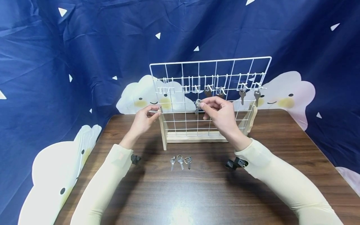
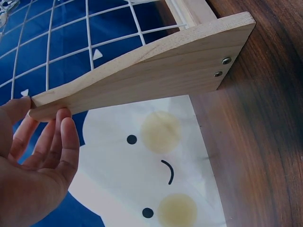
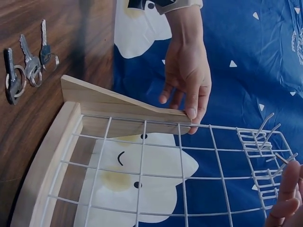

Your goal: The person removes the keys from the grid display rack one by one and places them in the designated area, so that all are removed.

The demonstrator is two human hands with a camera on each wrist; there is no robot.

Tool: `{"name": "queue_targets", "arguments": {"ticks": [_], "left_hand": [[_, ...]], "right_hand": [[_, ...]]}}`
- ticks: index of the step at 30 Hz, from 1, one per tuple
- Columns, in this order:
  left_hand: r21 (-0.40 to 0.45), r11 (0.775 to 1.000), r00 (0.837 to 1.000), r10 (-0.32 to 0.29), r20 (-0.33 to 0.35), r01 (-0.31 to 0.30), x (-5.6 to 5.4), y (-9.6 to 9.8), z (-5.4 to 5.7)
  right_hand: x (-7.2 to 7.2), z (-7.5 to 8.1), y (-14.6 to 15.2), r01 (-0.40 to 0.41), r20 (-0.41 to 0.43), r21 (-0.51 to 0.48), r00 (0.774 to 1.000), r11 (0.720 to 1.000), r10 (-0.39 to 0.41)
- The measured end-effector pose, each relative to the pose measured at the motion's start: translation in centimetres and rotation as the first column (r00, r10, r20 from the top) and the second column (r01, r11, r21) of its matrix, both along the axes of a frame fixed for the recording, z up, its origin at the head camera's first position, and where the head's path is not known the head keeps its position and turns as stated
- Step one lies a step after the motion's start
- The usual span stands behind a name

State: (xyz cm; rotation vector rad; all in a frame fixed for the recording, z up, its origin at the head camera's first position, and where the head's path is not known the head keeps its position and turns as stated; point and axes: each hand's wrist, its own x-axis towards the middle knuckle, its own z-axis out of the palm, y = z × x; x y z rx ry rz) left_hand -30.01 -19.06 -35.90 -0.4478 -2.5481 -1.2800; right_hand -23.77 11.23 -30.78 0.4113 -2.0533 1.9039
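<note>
My left hand (image 1: 143,120) pinches the upper end of the wooden side support (image 2: 142,73) of a white wire grid rack (image 1: 185,102), thumb on one face and fingertips on the other. In the head view, my right hand (image 1: 222,114) holds a silver key (image 1: 197,106) between thumb and fingers, in front of the grid and below the hooks. Only the fingers of that hand (image 3: 286,198) show at the right wrist view's edge. Two keys hang on the right hooks, one key (image 1: 242,97) beside another key (image 1: 257,97). Darker keys (image 1: 208,93) hang on middle hooks, partly behind my right hand.
Three keys with rings (image 1: 180,162) lie in a row on the brown wooden table (image 1: 211,193), in front of the rack. Hooks at the left (image 1: 166,90) and left middle (image 1: 186,88) hold no keys. A blue cloth (image 1: 112,37) with clouds hangs behind.
</note>
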Motion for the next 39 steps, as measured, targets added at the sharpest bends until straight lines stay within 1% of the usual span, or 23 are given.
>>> {"name": "queue_targets", "arguments": {"ticks": [6,9,14,18,25,28,34,39], "left_hand": [[0.013,1.0,1.0,-0.002,-0.006,0.002,0.0,-0.1,0.0],[0.01,1.0,1.0,-0.003,-0.011,0.003,0.0,-0.1,0.0],[0.003,1.0,1.0,-0.001,-0.011,0.001,0.0,-0.1,0.0],[0.003,1.0,1.0,-0.001,-0.01,0.001,0.1,0.0,0.0],[-0.003,1.0,1.0,0.005,-0.009,-0.005,0.0,-0.1,-0.1],[-0.004,1.0,1.0,0.006,-0.01,-0.006,-0.1,-0.1,-0.1],[-0.008,1.0,1.0,0.006,-0.009,-0.006,0.0,-0.1,-0.1],[-0.012,1.0,1.0,0.007,-0.01,-0.007,-0.1,-0.1,-0.1]], "right_hand": [[0.0,-0.5,0.4,-0.017,0.061,0.043,0.998,0.999,0.015],[0.0,-0.9,0.6,-0.044,0.082,0.065,0.996,0.997,0.038],[0.0,-1.5,0.9,-0.096,0.138,0.068,0.987,0.993,0.086],[0.0,-2.0,1.1,-0.128,0.18,0.074,0.977,0.989,0.113],[0.0,-2.8,1.4,-0.18,0.227,0.081,0.961,0.98,0.158],[-0.1,-3.2,1.5,-0.202,0.244,0.101,0.954,0.974,0.173],[-0.1,-4.0,1.6,-0.242,0.31,0.147,0.932,0.959,0.188],[-0.2,-4.3,1.6,-0.273,0.352,0.138,0.912,0.952,0.211]]}}
